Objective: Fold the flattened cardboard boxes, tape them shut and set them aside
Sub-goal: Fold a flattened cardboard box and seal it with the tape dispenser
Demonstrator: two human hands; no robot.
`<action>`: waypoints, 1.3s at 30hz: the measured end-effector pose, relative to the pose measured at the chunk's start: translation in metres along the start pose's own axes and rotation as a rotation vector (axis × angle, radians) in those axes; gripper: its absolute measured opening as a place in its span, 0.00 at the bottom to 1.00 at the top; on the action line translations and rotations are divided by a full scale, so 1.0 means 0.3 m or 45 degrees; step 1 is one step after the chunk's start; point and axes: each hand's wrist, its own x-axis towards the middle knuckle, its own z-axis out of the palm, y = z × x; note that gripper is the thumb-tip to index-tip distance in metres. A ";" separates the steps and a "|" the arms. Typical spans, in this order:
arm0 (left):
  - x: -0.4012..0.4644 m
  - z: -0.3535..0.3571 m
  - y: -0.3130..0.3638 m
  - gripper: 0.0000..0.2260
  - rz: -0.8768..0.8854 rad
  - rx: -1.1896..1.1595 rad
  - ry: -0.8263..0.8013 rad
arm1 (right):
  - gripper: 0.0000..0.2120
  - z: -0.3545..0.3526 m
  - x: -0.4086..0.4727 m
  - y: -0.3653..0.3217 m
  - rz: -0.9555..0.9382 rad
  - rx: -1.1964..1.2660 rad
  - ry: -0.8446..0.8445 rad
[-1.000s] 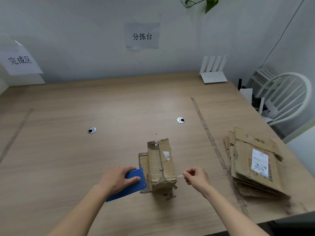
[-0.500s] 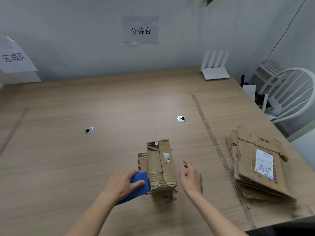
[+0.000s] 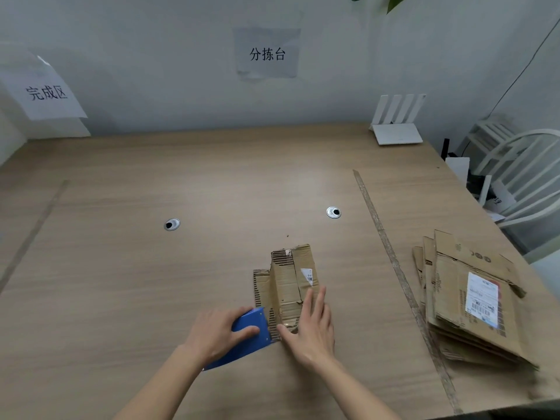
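A small worn cardboard box point(image 3: 291, 277) stands folded on the wooden table point(image 3: 151, 268), near the front middle, with a torn white label on top. My right hand point(image 3: 312, 325) lies flat on the near end of its top, fingers straight. My left hand point(image 3: 218, 331) grips a blue tape dispenser point(image 3: 251, 331) held against the box's left side. A stack of flattened cardboard boxes point(image 3: 472, 301) lies at the right, the top one bearing a white shipping label.
A long strip of tape point(image 3: 391, 256) runs down the table between the box and the stack. Two round cable grommets point(image 3: 171, 224) sit mid-table. A white router point(image 3: 397, 128) stands at the back right; a white chair point(image 3: 524, 177) is beyond the right edge.
My right hand let go of the pulled tape end, moved left and came down flat on the box top. My left hand brought the blue dispenser closer against the box.
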 end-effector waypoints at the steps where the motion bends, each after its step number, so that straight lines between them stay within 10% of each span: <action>1: -0.002 -0.003 -0.011 0.29 -0.009 0.020 -0.017 | 0.54 0.000 0.002 -0.001 0.000 0.018 -0.002; 18: 0.032 0.155 0.068 0.22 -0.301 0.209 0.065 | 0.57 -0.025 0.007 0.062 -0.070 -0.051 0.052; 30: -0.046 0.189 -0.121 0.35 -0.437 0.275 -0.075 | 0.47 -0.319 0.207 0.181 -0.709 -0.747 -0.081; 35: -0.005 0.117 -0.017 0.32 -0.260 0.115 0.289 | 0.49 -0.270 0.124 0.227 -0.483 -0.487 0.284; 39: 0.072 0.098 0.108 0.26 0.031 -0.230 0.287 | 0.29 -0.176 0.048 0.258 -0.277 -0.045 0.262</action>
